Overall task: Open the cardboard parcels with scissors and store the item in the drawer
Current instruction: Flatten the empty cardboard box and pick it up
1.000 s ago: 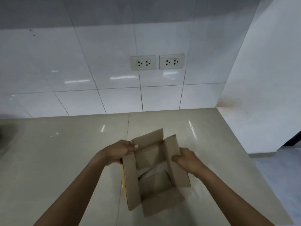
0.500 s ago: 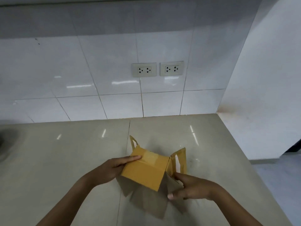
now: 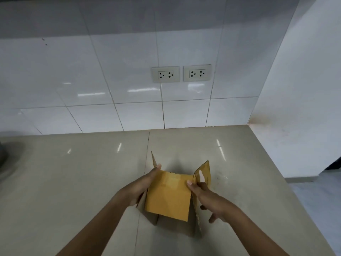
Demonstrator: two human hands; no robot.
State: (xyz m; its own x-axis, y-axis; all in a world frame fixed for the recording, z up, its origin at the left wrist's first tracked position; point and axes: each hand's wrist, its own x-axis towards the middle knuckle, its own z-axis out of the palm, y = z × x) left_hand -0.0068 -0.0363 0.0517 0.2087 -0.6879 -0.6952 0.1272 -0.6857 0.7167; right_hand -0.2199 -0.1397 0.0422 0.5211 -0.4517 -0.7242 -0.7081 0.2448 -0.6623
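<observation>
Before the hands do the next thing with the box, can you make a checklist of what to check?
1. Both hands on the cardboard box: ok, left hand and right hand grip its sides.
2. Flaps open: ok, two stick up.
3. Item out of the box: cannot tell, the inside is hidden.
4. Scissors nearby: not ok, none in view.
5. Drawer ready: cannot tell, none in view.
6. Room on the counter: ok, it is bare around the box.

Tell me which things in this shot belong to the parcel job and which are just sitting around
Part of the job:
cardboard box, flaps open, held over the counter
left hand on its left side
right hand on its right edge

Just there:
two wall sockets
grey object at the far left edge, too cropped to identify
</observation>
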